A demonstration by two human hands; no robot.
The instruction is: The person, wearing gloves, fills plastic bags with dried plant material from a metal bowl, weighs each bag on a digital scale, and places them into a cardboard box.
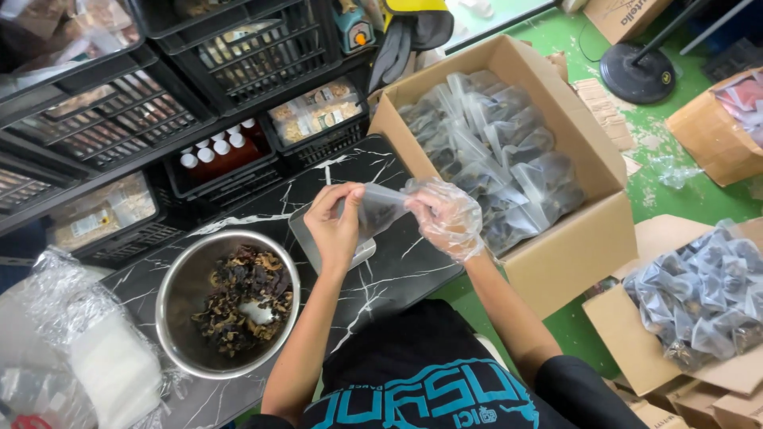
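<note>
Left hand: I see the bare left hand (334, 226) pinching the top edge of a small clear bag (377, 210).
Right hand: the right hand (445, 218), in a thin plastic glove, grips the bag's other end.
Bag position: held above a scale (306, 238) on the black marble table (381, 278), dark dried pieces inside.
Bowl: a steel bowl (179, 306) of the same dried pieces sits left of the hands.
Box: an open cardboard box (556, 246) of filled bags stands just right.
</note>
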